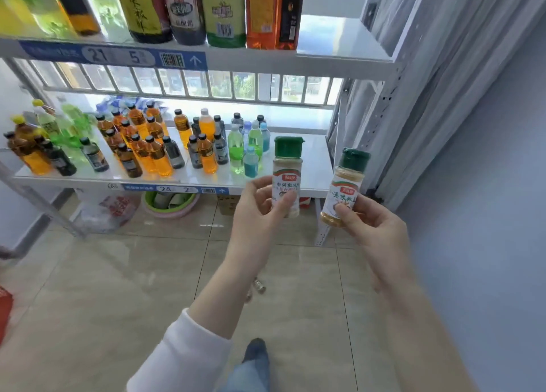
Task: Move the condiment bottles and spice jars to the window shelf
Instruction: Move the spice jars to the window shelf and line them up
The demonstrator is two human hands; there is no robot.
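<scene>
Pale spice jar with a green cap stands upright in the left hand, held in the air near the right end of the lower shelf. That grip is clamped on the jar's lower half: the thumb lies across the front of the label and the fingers curl round behind, so the cap and the upper part of the jar rise clear above the hand.

Just to the right, apart from it, a tan spice jar with the same kind of green cap is in the right hand. It is tilted, its cap leaning to the right. This grip is also closed on the jar low down, the thumb pressing the bottom of the label and the fingers behind, with most of the jar showing above.

Both jars hang in front of the shelf edge, not on it. Far to the left on that shelf stand many small bottles of orange, dark, green and blue liquid; the right end is bare white board. Behind it runs a window rail. An upper shelf carries large bottles. Under the lower shelf sit a green basin and a plastic bag on the tiled floor.
</scene>
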